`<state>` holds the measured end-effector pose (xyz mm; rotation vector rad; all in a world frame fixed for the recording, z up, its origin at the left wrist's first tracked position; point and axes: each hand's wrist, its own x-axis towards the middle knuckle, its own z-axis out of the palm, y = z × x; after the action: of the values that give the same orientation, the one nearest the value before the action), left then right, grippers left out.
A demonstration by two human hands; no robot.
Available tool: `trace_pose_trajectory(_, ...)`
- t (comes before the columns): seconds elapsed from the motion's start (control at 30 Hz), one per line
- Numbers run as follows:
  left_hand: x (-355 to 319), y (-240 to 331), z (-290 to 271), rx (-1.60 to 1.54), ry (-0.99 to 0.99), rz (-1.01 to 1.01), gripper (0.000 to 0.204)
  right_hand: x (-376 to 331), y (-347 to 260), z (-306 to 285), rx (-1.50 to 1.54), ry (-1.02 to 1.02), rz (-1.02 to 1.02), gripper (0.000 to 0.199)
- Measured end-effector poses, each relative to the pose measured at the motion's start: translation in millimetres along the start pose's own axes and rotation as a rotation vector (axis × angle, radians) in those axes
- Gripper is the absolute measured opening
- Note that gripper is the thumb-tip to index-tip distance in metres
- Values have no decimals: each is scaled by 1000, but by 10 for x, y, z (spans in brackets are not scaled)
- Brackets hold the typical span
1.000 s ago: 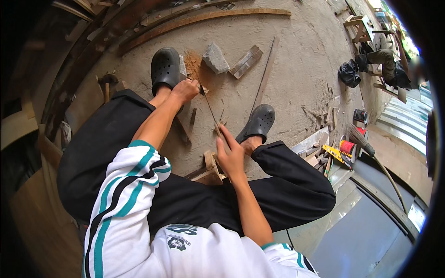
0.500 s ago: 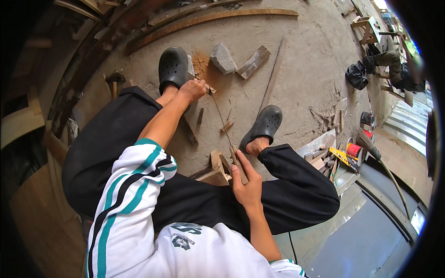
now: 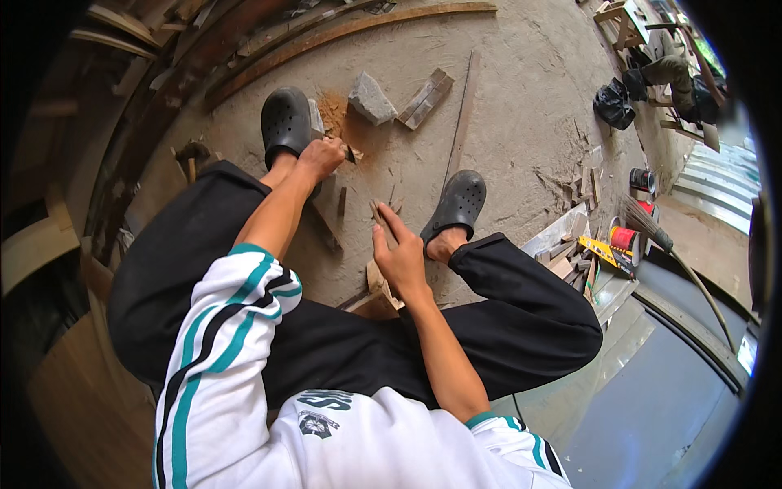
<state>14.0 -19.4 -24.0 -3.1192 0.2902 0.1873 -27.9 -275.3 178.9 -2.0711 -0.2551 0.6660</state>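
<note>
I sit low with both legs in black trousers and black clogs [image 3: 287, 122] on a concrete floor. My left hand [image 3: 320, 156] reaches forward beside the left clog, closed on a small dark tool [image 3: 351, 153] at the edge of an orange sawdust patch [image 3: 336, 110]. My right hand [image 3: 399, 254] is nearer my body, between my feet, pinching a thin wooden stick [image 3: 377, 213] that points up and away. Under that hand lies a short pale wood block [image 3: 377, 281].
A grey stone block [image 3: 371, 98], a short plank [image 3: 425, 98] and a long thin strip [image 3: 461, 122] lie ahead. A hammer [image 3: 192, 155] is at left. Curved boards [image 3: 342, 33] run along the top. A broom [image 3: 652, 232], a red can [image 3: 624, 240] and scraps sit at right; another person [image 3: 669, 72] is far right.
My right hand drew back from the left hand toward my body, then came forward a little with the thin stick. The left hand stayed by the sawdust patch.
</note>
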Motion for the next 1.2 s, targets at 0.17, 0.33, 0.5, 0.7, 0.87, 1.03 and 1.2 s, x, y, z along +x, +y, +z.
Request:
trace_pose_trajectory(0.17, -164, -114, 87, 40, 1, 28, 13, -330, -136, -161, 12, -5, -66, 38)
trace_pose_trajectory(0.33, -52, -46, 108, -1, 57, 51, 10, 169, 90, 133, 80, -3, 20, 38)
trace_pose_trajectory(0.5, -126, -127, 87, 51, 14, 41, 11, -420, -128, -189, 7, -27, -49, 37)
trace_pose_trajectory(0.7, -141, -131, 114, -5, 32, 24, 13, -224, -145, -115, 39, -43, 5, 37)
trace_pose_trajectory(0.87, -54, -77, 59, -10, 62, 56, 14, -32, 17, 27, 38, -22, 22, 37)
trace_pose_trajectory(1.03, -144, -100, 113, 42, -18, 49, 13, -426, -141, -154, 57, -42, -4, 37)
trace_pose_trajectory(1.2, -19, -55, 79, 25, 7, 70, 13, 104, 90, 152, 66, -23, 29, 38)
